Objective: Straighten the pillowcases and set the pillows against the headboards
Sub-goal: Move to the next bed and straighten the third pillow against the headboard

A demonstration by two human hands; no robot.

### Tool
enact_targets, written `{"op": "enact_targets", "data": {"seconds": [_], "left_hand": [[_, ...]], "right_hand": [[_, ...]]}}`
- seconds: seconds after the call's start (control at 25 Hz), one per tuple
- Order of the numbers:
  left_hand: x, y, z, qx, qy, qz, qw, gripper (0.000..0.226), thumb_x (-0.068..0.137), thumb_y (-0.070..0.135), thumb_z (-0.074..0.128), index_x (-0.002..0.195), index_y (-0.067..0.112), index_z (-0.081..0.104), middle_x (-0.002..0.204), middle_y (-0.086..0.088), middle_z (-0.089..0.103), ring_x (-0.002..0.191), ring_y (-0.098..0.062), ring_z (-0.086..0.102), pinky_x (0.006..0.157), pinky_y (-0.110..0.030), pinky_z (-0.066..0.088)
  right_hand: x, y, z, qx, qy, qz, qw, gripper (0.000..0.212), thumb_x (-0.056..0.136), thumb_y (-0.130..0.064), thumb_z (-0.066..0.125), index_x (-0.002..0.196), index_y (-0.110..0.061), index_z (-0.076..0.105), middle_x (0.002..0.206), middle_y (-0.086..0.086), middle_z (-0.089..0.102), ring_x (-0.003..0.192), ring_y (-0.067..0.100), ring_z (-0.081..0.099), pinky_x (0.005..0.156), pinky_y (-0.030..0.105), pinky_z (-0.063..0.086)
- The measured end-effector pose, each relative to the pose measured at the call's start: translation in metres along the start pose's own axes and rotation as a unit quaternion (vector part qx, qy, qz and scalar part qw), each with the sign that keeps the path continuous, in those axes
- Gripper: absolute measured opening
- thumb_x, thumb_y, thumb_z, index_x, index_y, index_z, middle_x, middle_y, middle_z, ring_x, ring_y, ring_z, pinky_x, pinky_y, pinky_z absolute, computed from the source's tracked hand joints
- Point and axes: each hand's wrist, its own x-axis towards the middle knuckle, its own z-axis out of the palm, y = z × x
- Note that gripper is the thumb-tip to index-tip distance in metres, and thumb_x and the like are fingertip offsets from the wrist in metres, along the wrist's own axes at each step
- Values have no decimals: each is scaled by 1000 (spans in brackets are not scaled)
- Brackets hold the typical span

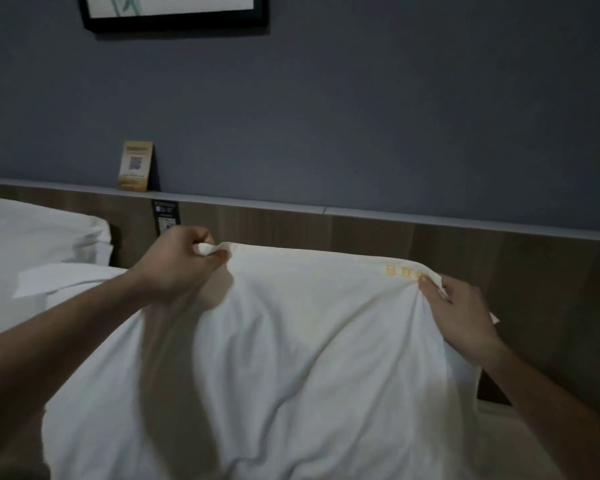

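Observation:
A large white pillow in a creased white pillowcase fills the middle and bottom of the head view, its top edge lying in front of the wooden headboard. My left hand grips the pillowcase's top left corner in a fist. My right hand pinches the top right corner, just below small yellow embroidered characters. A second white pillow leans against the headboard at the far left.
A grey ledge runs along the top of the headboard, under a dark blue-grey wall. A gold card with a QR code stands on the ledge. Below it sits a dark switch panel. A black-framed picture hangs above.

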Motion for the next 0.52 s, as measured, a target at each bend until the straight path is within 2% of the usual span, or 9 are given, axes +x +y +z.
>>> {"op": "enact_targets", "data": {"seconds": [0.08, 0.16, 0.24, 0.32, 0.4, 0.52], "left_hand": [[20, 12, 26, -15, -27, 9, 999, 39, 92, 38, 73, 70, 9, 59, 55, 3, 63, 53, -16, 57, 56, -30, 44], [39, 23, 57, -37, -41, 17, 998, 38, 92, 35, 74, 67, 11, 56, 54, 4, 60, 49, -13, 54, 54, -27, 42], [60, 35, 89, -57, -45, 23, 997, 39, 91, 31, 74, 64, 15, 51, 56, 5, 57, 50, -12, 50, 54, -27, 41], [81, 46, 118, -89, -49, 20, 995, 38, 91, 31, 74, 65, 16, 50, 56, 3, 57, 48, -14, 50, 52, -26, 41], [99, 57, 144, -112, -60, 18, 992, 34, 91, 33, 74, 68, 16, 55, 56, 3, 59, 47, -13, 51, 47, -23, 40], [118, 67, 184, -108, -81, 25, 990, 34, 91, 36, 73, 69, 16, 57, 61, 3, 62, 57, -16, 57, 53, -24, 40]], "right_hand": [[19, 13, -15, -16, 18, 10, 1000, 31, 106, -42, 52, 87, -25, 69, 79, -6, 64, 89, 27, 66, 78, 39, 48], [36, 31, -25, -35, 51, 22, 998, 37, 106, -42, 50, 104, -16, 76, 87, -1, 68, 95, 29, 67, 82, 39, 48], [49, 46, -35, -44, 78, 41, 995, 38, 107, -41, 49, 106, -14, 76, 82, -6, 65, 96, 31, 66, 82, 38, 46], [65, 66, -42, -61, 97, 52, 992, 42, 107, -43, 48, 108, -12, 76, 84, -3, 68, 97, 33, 68, 84, 40, 48], [81, 85, -48, -78, 109, 72, 988, 46, 107, -46, 45, 114, -12, 76, 97, 8, 76, 99, 36, 69, 91, 46, 53], [103, 113, -58, -134, 115, 115, 978, 45, 107, -43, 47, 121, -11, 75, 114, 21, 75, 111, 46, 66, 100, 50, 49]]}}
